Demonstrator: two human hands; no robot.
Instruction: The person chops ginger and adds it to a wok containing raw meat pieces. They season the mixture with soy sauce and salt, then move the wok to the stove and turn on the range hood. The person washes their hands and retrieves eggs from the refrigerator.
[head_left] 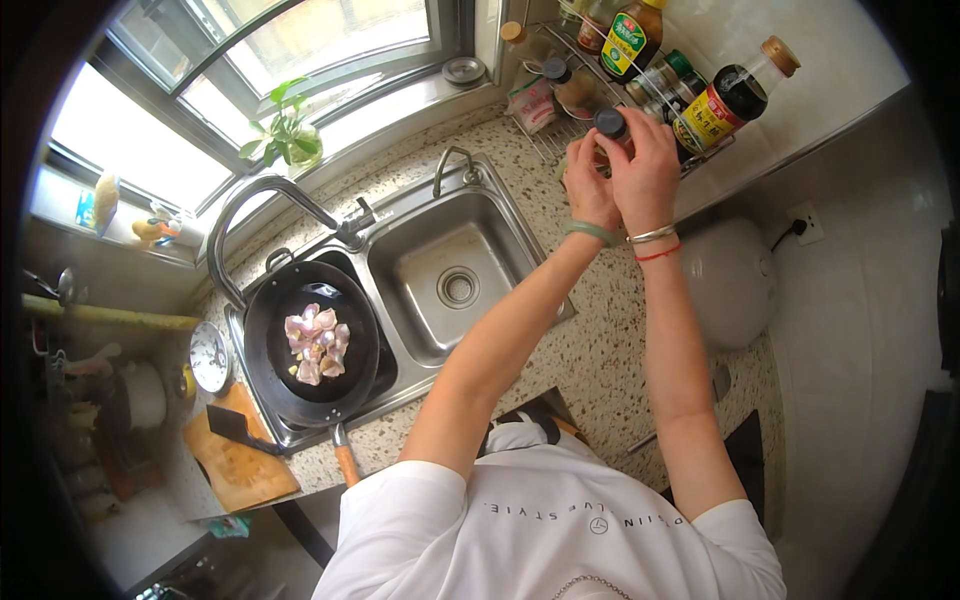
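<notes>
Both of my arms reach out to the wire spice rack at the upper right. Between my hands is a small jar with a black cap. My left hand, with a green bangle at its wrist, is closed around the jar's body, most of which the fingers hide. The fingers of my right hand, above a silver bangle and a red string, are closed at the side of the cap. Beside the right hand stands a dark sauce bottle with a cork-coloured cap. Another small jar with a dark lid is just beyond my hands.
A black wok with pale pink meat pieces rests over the left sink basin, under the curved faucet. Right of it is the steel basin. A wooden board with a black spatula lies lower left.
</notes>
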